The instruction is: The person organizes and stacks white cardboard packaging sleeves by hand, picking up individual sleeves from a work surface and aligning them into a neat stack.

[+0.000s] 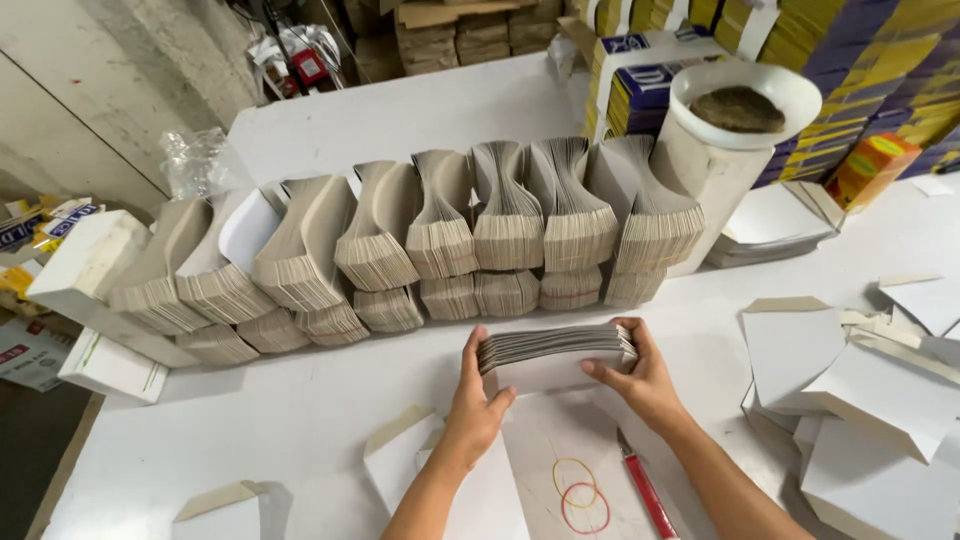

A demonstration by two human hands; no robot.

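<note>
A white worktop (300, 420) is spread across the whole view, and most of its far half is taken up by a long curved row of bundled flat cardboard blanks (440, 235), stood on edge in two tiers. Behind the row, at the right, a white tub (735, 140) with dark contents is seen, and loose white folded cartons (870, 380) lie scattered at the right edge.

At the near middle, a stack of flat blanks (556, 355) is held standing on the worktop, just in front of the row. It is clasped from both ends: the left hand (478, 400) is pressed against its left end with thumb up, the right hand (640, 375) is wrapped round its right end, both grips closed firmly on the stack.

For a good squaring, the edges would best be tapped down evenly while both ends are squeezed alike, so that no blank slips out.

Just nearer, a red-handled tool (645, 495) and two rubber bands (582, 495), yellow and red, lie within easy reach.
</note>
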